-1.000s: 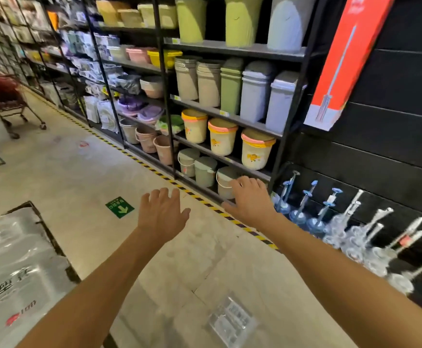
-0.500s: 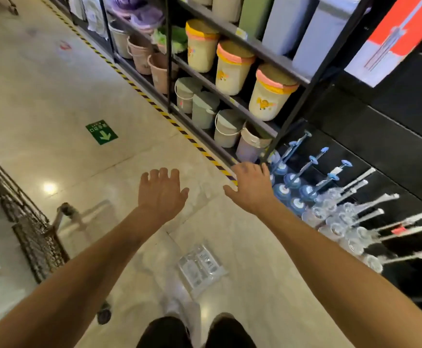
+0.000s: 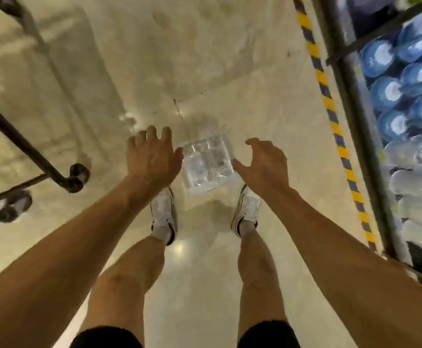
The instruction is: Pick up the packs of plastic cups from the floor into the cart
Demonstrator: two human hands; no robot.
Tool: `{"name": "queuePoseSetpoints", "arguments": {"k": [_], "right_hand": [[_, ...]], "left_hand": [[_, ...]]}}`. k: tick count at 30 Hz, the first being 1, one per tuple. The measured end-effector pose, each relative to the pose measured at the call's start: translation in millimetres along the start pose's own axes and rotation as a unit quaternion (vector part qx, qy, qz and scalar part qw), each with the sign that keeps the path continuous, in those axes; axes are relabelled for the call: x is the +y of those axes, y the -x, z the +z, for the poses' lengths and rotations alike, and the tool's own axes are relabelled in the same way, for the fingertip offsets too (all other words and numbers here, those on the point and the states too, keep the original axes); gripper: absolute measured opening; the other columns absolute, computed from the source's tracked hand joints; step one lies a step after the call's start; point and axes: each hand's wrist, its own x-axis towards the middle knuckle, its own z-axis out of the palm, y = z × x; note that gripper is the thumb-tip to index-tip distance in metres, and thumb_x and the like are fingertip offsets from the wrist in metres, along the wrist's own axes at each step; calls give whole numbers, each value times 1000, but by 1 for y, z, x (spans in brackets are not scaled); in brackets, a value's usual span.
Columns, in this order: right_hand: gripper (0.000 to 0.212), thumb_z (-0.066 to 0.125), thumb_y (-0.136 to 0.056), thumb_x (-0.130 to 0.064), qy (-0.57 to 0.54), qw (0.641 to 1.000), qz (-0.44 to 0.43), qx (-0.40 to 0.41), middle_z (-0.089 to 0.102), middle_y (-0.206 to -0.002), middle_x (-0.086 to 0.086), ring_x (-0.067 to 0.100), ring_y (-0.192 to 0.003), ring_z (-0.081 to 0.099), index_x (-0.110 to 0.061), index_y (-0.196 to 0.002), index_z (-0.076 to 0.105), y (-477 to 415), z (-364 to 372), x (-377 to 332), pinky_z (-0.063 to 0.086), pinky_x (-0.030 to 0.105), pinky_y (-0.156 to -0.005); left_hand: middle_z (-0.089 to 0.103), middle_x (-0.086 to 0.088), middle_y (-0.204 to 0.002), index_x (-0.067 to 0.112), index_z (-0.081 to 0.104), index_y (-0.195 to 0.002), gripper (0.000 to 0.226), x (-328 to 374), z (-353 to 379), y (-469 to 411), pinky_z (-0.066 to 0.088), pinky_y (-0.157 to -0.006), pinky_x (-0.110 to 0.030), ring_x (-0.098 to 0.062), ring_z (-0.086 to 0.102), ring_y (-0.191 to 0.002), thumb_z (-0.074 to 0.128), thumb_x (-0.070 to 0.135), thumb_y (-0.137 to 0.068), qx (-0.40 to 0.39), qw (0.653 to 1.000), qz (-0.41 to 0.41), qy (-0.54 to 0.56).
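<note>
Status: pickup not yet made. One pack of plastic cups [image 3: 208,165] lies flat on the floor [image 3: 205,59], just ahead of the person's shoes and between both hands. The left hand [image 3: 152,162] and right hand [image 3: 264,165] flank it with fingers spread — each grip is wide apart and has hold of nothing. The cart [image 3: 29,149] stands to the left; only its lower frame and wheels show. Remaining — grasp, lift, transfer into the cart.

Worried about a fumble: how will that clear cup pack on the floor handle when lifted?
The pack looks like glossy film, so probably slippery. Clear, thin cups suggest it is light and may crush if squeezed. Both open hands, left hand and right hand, flank it.
</note>
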Motion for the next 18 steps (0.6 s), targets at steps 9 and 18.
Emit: {"name": "queuePoseSetpoints", "arguments": {"k": [9, 18], "right_hand": [[96, 78, -91, -60, -31, 995, -15, -98, 53, -147, 18, 39, -134, 54, -10, -160, 35, -181, 236, 65, 45, 49, -110], [121, 96, -62, -65, -227, 961, 109, -110, 58, -145, 9, 29, -130, 62, -11, -153, 37, -285, 336, 129, 53, 43, -109]], "left_hand": [[53, -27, -145, 2, 37, -152, 87, 30, 302, -113, 43, -109, -58, -46, 53, -132, 31, 73, -103, -90, 982, -131, 98], [69, -6, -122, 5, 49, -136, 102, 36, 445, -172, 60, -78, -39, -26, 71, -104, 62, 89, -80, -128, 841, -287, 441]]}}
